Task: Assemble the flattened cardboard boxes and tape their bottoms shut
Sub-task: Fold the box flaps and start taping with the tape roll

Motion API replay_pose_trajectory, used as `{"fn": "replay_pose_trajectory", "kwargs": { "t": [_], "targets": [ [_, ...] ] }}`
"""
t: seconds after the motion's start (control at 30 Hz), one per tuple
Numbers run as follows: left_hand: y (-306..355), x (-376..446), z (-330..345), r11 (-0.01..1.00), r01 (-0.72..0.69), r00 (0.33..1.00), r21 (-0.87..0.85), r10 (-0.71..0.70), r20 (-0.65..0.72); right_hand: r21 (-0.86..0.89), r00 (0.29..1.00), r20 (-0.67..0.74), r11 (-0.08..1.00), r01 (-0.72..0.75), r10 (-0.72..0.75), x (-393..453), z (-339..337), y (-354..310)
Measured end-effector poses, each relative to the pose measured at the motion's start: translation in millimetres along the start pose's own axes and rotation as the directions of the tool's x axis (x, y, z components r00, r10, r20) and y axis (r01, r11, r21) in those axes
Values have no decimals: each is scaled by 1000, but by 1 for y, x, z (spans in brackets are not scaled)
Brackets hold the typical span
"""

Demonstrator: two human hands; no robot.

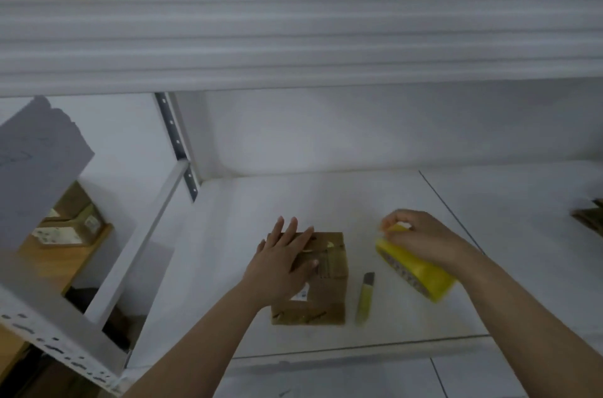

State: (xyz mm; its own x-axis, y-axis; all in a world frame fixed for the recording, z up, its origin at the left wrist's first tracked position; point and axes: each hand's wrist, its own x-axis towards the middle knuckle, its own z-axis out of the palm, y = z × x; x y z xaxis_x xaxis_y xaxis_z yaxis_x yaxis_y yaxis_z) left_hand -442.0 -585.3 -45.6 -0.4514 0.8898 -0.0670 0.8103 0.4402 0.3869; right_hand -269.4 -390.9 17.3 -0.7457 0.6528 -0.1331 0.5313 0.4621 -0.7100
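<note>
While the left hand (283, 262) lies flat on the cardboard box (321, 280), fingers straight and spread, palm down, pressing the box's top face near its left edge, the box sits on the white shelf surface (326, 198). Fingertips point away toward the shelf's back wall; box extends right of and below those fingers, with glossy tape visible on the top face just past the thumb tip. A small white label shows on the box under the heel of the hand.

Right hand (424, 239) grips a yellow tape roll (412, 270), fingers curled over the roll's upper end, roll tilted and hanging below the palm, held off to the right of the box, apart from it. Slight motion blur there; exact finger placement on the tape end cannot be told.

Yellow utility knife (365, 298) lies on the shelf between the box and the tape roll, just right of the box, touched by neither hand.

More cardboard boxes (70, 224) sit far left of the left fingers, on a lower level. Flat cardboard pieces (592, 218) at the far right edge. Upper shelf (293, 39) overhead.
</note>
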Motion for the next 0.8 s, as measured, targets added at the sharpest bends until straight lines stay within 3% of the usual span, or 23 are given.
{"fn": "replay_pose_trajectory", "kwargs": {
  "t": [0.2,0.37,0.43,0.57,0.7,0.8],
  "targets": [
    [-5,-1,2,965,-34,996,-259,11,-92,47,941,257,975,216,-220,-6,-11,-101],
    [-12,-7,5,796,-204,969,-570,83,-231,-100,912,370,968,228,-177,6,21,-119],
    [-6,-9,6,749,-182,971,-637,35,-236,-94,903,389,967,237,-183,9,28,-121],
    [18,-17,-5,734,56,981,-677,-168,-100,-126,879,446,960,248,-169,12,36,-127],
    [20,-12,-3,743,74,969,-665,-211,-129,-232,883,456,944,237,-110,17,44,-133],
    [24,-6,1,727,13,940,-687,-244,-240,-218,889,450,954,207,-90,21,44,-134]
  ]
}}
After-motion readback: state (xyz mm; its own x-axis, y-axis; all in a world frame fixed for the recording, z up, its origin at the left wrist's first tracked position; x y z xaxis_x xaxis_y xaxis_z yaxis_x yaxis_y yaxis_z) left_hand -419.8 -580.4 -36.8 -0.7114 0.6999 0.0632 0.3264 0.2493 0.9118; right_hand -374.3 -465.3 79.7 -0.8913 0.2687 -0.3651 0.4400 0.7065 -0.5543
